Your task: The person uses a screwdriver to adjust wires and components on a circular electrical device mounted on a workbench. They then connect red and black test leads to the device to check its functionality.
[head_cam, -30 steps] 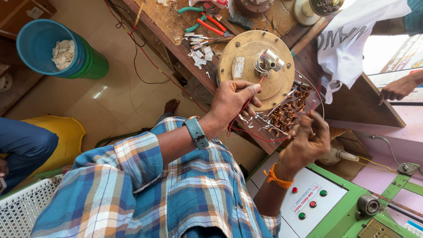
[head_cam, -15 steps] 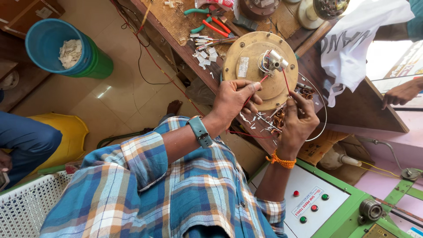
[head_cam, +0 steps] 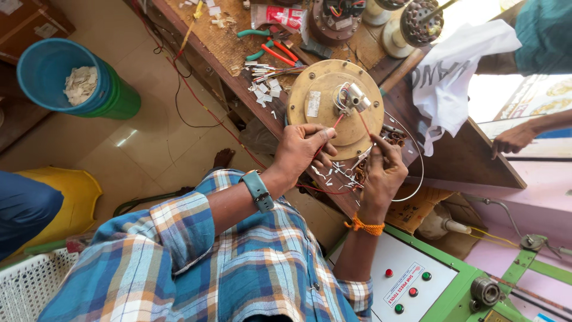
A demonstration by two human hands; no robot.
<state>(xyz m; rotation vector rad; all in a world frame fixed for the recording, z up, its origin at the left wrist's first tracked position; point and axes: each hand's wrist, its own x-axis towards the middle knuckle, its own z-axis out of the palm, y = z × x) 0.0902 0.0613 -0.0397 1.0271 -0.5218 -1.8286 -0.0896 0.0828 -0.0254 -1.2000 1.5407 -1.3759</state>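
Progress: red lead wires (head_cam: 334, 125) still loose at round tan metal motor cover (head_cam: 325, 101), bench edge | left hand (head_cam: 302, 152) pinching one wire | right hand (head_cam: 381, 173) pinching another | joining unfinished.

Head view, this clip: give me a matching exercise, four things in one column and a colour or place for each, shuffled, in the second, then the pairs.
Things:
1. round disc
2. bucket
3. wristband
4. pliers

Colour or place:
A. blue, on the floor, paper scraps inside
B. teal, on the left hand's wrist
C. tan, on the workbench, in front of both hands
D. red and green handles, on the bench beyond the disc

Pairs: 1-C, 2-A, 3-B, 4-D
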